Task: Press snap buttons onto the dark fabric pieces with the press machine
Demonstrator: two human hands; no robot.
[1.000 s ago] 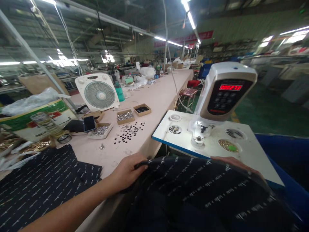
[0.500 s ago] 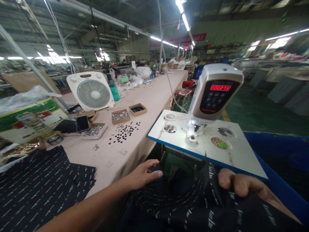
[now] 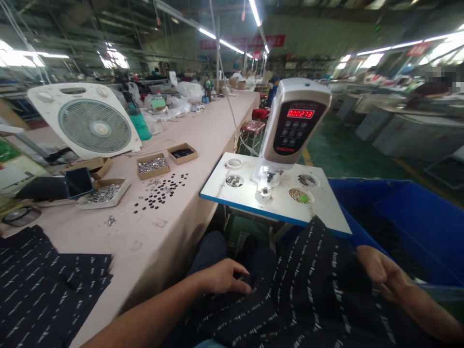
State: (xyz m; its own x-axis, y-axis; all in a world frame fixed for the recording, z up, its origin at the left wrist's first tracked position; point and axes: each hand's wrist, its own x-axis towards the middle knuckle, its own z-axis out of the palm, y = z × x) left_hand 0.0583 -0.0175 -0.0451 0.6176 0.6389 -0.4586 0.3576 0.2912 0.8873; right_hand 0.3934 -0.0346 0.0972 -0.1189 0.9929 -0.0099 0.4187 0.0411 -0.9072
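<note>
Across my lap lies a black cloth piece (image 3: 311, 285) printed with rows of small white lettering. My right hand (image 3: 384, 275) grips its right edge, with the fingers bent around the fabric. Over the left part of the cloth, my left hand (image 3: 226, 278) has thumb and forefinger apart, with nothing visible between them; its other fingers are partly hidden. In front of me stands a snap-fastening machine (image 3: 299, 121) with a red lit display reading 000273. Its white tabletop (image 3: 246, 200) has round wells holding small metal parts. Nothing lies under the machine's lit head.
On the long table (image 3: 181, 241) at left, more printed black cloth (image 3: 47, 285) lies near loose black snap parts (image 3: 159, 193). Boxes of metal parts (image 3: 152, 165) and a white fan (image 3: 94, 123) stand behind. A blue bin (image 3: 398, 203) holding dark cloth is at right.
My view has turned rightward. The right hand has carried the cloth's edge to the right, spreading the fabric flatter. My left hand has lowered toward my lap.
</note>
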